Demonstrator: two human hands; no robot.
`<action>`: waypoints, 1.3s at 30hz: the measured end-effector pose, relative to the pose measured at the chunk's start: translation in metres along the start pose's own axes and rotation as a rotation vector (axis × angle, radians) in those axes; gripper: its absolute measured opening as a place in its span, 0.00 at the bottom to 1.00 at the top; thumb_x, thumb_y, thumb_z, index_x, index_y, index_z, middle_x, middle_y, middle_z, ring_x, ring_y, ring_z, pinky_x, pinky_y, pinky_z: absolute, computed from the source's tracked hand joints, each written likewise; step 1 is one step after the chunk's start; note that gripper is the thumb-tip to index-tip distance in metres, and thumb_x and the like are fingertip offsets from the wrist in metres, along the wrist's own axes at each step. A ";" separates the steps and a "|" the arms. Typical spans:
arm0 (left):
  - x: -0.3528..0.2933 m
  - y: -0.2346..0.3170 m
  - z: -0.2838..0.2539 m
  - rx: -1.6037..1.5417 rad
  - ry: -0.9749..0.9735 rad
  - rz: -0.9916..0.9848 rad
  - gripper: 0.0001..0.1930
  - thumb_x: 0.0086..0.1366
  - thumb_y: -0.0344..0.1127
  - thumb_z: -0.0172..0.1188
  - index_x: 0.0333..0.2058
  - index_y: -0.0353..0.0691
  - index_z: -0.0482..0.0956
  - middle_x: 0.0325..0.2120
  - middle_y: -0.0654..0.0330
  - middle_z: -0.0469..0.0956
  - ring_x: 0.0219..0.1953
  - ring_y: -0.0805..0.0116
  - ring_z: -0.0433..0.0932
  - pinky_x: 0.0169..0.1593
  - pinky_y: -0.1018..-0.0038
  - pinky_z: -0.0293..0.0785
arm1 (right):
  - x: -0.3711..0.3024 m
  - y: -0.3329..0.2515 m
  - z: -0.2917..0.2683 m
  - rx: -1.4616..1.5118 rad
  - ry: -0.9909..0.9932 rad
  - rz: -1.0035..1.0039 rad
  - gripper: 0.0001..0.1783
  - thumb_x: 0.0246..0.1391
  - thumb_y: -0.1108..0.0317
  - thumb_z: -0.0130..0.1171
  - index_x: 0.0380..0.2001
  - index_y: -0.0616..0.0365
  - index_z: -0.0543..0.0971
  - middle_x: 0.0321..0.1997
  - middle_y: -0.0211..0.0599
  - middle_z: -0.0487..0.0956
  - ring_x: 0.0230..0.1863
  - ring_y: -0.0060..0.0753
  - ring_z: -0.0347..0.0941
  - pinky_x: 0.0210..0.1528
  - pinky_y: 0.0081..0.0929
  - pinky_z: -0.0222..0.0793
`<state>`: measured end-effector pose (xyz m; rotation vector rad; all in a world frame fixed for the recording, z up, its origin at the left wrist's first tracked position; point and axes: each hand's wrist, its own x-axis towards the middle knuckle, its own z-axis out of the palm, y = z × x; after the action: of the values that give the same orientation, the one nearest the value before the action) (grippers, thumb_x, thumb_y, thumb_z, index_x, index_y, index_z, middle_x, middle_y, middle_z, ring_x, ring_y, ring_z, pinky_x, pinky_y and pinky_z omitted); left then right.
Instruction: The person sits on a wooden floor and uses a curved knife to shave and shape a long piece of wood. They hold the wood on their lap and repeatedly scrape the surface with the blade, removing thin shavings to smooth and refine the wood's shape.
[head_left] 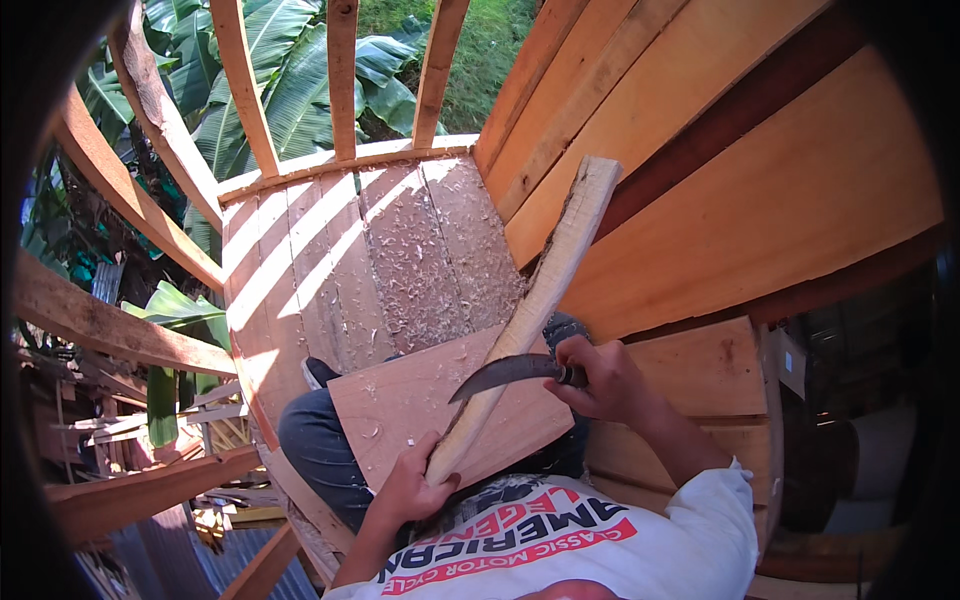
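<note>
My left hand [412, 487] is wrapped round the lower end of a long, rough wooden stick [553, 272], pale on its face with a dark bark-like edge. The stick slants up and away to the right. In my right hand [606, 378] is the handle of a curved knife [503, 374], its dark blade lying across the stick a little above my left hand. Under both, a flat wooden board [372, 408] rests over my lap, with a few shavings on it.
Wood shavings [425, 270] litter the plank floor [300, 230] ahead. Upright wooden slats [342, 80] stand along the far and left sides, with large green leaves [285, 85] beyond. A plank wall [740, 200] rises on the right. Scrap wood lies outside, below left.
</note>
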<state>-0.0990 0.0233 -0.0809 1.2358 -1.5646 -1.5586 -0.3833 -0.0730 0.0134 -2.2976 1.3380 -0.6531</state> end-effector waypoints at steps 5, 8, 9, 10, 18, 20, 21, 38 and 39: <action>-0.001 -0.006 -0.002 -0.014 -0.004 -0.044 0.19 0.47 0.28 0.63 0.39 0.33 0.69 0.24 0.46 0.73 0.27 0.55 0.76 0.34 0.67 0.70 | 0.001 0.005 -0.007 -0.131 0.204 0.082 0.14 0.52 0.64 0.64 0.35 0.60 0.71 0.16 0.39 0.70 0.16 0.40 0.71 0.20 0.32 0.65; -0.003 -0.009 -0.001 -0.003 0.017 -0.013 0.20 0.47 0.28 0.63 0.40 0.33 0.69 0.25 0.45 0.73 0.28 0.52 0.76 0.34 0.67 0.71 | 0.014 -0.006 -0.016 -0.174 0.028 -0.237 0.12 0.55 0.62 0.62 0.30 0.59 0.73 0.21 0.40 0.72 0.17 0.43 0.72 0.21 0.32 0.66; -0.002 -0.008 0.001 0.009 0.030 -0.003 0.20 0.47 0.28 0.62 0.40 0.33 0.69 0.25 0.44 0.73 0.28 0.51 0.76 0.34 0.66 0.71 | 0.018 -0.006 -0.022 -0.206 -0.022 -0.274 0.13 0.55 0.61 0.61 0.29 0.59 0.73 0.22 0.40 0.73 0.18 0.44 0.72 0.21 0.32 0.66; -0.003 -0.008 0.001 0.020 0.043 0.007 0.20 0.48 0.29 0.62 0.40 0.33 0.69 0.25 0.44 0.73 0.29 0.50 0.77 0.34 0.66 0.71 | 0.017 0.016 -0.024 -0.094 0.119 -0.094 0.16 0.55 0.57 0.61 0.25 0.58 0.73 0.21 0.40 0.73 0.21 0.44 0.74 0.22 0.33 0.68; -0.001 -0.010 0.006 0.022 0.099 0.019 0.19 0.48 0.29 0.63 0.40 0.33 0.69 0.22 0.41 0.74 0.28 0.42 0.78 0.32 0.63 0.72 | 0.016 -0.008 -0.008 -0.326 -0.046 -0.198 0.29 0.45 0.40 0.65 0.22 0.58 0.72 0.16 0.37 0.71 0.16 0.41 0.71 0.19 0.30 0.67; -0.004 -0.007 0.007 0.037 0.117 0.023 0.19 0.48 0.29 0.63 0.40 0.33 0.69 0.22 0.41 0.74 0.28 0.40 0.78 0.31 0.62 0.73 | 0.022 0.012 -0.020 -0.298 0.088 0.005 0.28 0.45 0.41 0.65 0.21 0.57 0.71 0.16 0.36 0.70 0.15 0.40 0.71 0.19 0.31 0.67; -0.005 -0.008 0.009 0.027 0.122 0.024 0.19 0.49 0.29 0.63 0.40 0.33 0.69 0.22 0.41 0.74 0.28 0.40 0.78 0.31 0.62 0.73 | 0.021 0.018 -0.023 -0.284 0.155 0.107 0.28 0.45 0.41 0.65 0.21 0.57 0.71 0.16 0.36 0.70 0.15 0.39 0.71 0.19 0.31 0.67; -0.003 -0.014 0.022 0.098 0.295 0.003 0.17 0.49 0.29 0.63 0.36 0.33 0.69 0.20 0.41 0.75 0.25 0.40 0.78 0.27 0.59 0.73 | 0.022 0.011 -0.013 -0.441 0.126 0.065 0.21 0.54 0.51 0.61 0.21 0.56 0.69 0.14 0.38 0.70 0.14 0.42 0.70 0.16 0.33 0.64; -0.002 -0.014 0.024 0.100 0.301 0.017 0.16 0.48 0.29 0.62 0.36 0.34 0.68 0.20 0.41 0.74 0.25 0.40 0.78 0.27 0.59 0.72 | 0.018 0.005 -0.010 -0.444 0.035 -0.030 0.21 0.54 0.51 0.61 0.21 0.56 0.69 0.15 0.39 0.70 0.14 0.43 0.70 0.16 0.33 0.64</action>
<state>-0.1175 0.0367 -0.0972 1.4336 -1.4650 -1.2289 -0.3846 -0.0925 0.0225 -2.6631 1.5980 -0.4386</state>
